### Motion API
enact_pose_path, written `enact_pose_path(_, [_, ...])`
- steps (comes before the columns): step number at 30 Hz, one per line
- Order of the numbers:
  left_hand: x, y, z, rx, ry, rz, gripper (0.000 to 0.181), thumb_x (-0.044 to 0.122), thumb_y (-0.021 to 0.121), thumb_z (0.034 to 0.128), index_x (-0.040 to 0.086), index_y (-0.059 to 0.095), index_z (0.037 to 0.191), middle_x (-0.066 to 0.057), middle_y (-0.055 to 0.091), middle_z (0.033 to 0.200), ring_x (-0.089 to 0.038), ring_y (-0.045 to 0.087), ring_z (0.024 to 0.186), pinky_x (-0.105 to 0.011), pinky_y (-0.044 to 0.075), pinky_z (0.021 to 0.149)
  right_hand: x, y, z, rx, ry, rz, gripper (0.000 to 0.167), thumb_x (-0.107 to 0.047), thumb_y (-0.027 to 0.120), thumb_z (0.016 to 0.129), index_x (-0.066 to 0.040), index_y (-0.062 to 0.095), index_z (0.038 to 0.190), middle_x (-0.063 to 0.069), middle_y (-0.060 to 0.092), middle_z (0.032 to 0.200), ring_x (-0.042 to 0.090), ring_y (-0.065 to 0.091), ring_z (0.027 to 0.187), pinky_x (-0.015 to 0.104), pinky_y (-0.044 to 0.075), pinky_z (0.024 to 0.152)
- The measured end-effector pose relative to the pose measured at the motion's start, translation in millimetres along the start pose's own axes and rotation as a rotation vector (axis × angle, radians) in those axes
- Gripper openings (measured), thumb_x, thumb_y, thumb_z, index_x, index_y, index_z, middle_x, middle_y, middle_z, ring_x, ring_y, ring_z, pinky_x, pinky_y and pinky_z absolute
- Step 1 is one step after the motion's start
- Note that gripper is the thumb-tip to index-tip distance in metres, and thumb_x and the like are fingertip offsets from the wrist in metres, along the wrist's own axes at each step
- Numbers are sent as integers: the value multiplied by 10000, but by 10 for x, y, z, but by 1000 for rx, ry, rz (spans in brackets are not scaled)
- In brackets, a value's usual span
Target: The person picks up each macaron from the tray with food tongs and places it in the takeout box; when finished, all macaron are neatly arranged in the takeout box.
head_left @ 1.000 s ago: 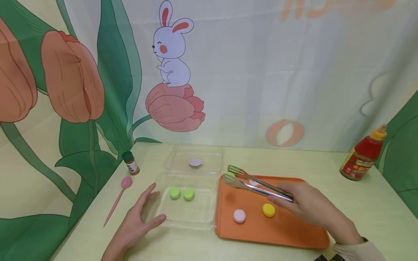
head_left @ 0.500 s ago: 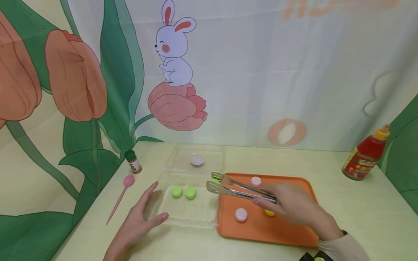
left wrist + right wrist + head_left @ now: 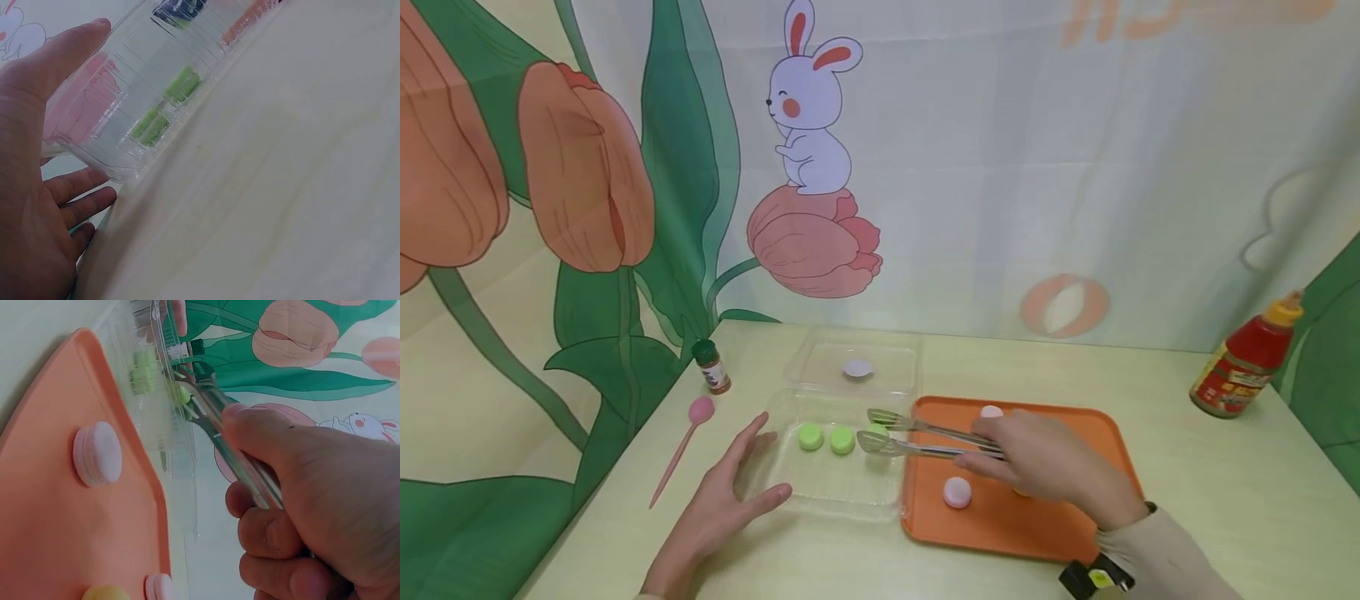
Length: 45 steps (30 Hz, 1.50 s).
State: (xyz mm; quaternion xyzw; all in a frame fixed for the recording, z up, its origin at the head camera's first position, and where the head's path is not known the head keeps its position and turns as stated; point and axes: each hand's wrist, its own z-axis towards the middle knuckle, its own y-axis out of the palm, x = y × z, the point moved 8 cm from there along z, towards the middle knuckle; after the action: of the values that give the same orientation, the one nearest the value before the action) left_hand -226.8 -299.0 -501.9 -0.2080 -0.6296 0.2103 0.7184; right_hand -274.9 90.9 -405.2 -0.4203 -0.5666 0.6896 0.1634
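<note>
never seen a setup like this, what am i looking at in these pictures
There is no machine here, just a person's two bare hands. The wide picture comes from a camera worn on the head, looking forward and down; the two close-ups come from cameras on the left and right wrists. On the table are an open clear plastic container with two green macarons, an orange tray with two pink macarons and a yellow macaron, a pink spoon, a green-capped spice jar and a red sauce bottle. The right hand holds metal tongs, with a third green macaron between their tips, at the container's right side. The left hand is spread at the container's left side; whether it touches is hard to tell.
</note>
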Motion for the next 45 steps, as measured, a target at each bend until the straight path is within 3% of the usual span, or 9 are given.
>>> enact_pose_path(6, [-4, 12, 0, -4, 1, -1, 1024, 414, 887, 952, 344, 275, 1769, -102, 544, 1688, -424, 348, 1647, -763, 214, 1293, -136, -16, 80, -29, -6, -89, 411, -537, 652, 1110, -241, 557, 842, -77, 451, 665, 54, 428, 550, 263, 317, 555])
enact_pose_path(12, [2, 2, -2, -2, -8, 7, 1022, 420, 885, 953, 353, 273, 1769, -113, 535, 1693, -428, 343, 1649, -767, 209, 1293, -304, -46, 201, -61, 35, -164, 350, -472, 731, 1081, -222, 645, 851, -75, 528, 663, 90, 489, 577, 288, 399, 559])
enact_pose_path(20, [-22, 5, -4, 1, 8, 2, 1022, 420, 886, 953, 337, 277, 1770, -94, 555, 1679, -418, 361, 1642, -749, 221, 1298, -589, -79, 326, -47, 90, -270, 408, -488, 800, 1026, -186, 675, 780, -51, 564, 642, 144, 551, 559, 325, 469, 514])
enact_pose_path(36, [23, -11, -3, 2, 22, 21, 1014, 420, 882, 956, 340, 280, 1768, -118, 551, 1681, -435, 375, 1635, -749, 242, 1294, -632, -68, 369, -69, 142, -319, 528, -516, 785, 1032, -168, 608, 676, -39, 417, 567, 137, 452, 493, 291, 335, 474])
enact_pose_path(45, [-37, 7, -2, -5, -9, 17, 1031, 432, 883, 955, 357, 259, 1773, -114, 504, 1719, -436, 336, 1653, -765, 208, 1298, -614, -52, 343, -58, 143, -299, 548, -492, 794, 1031, -169, 569, 649, -41, 350, 560, 139, 428, 493, 293, 314, 480])
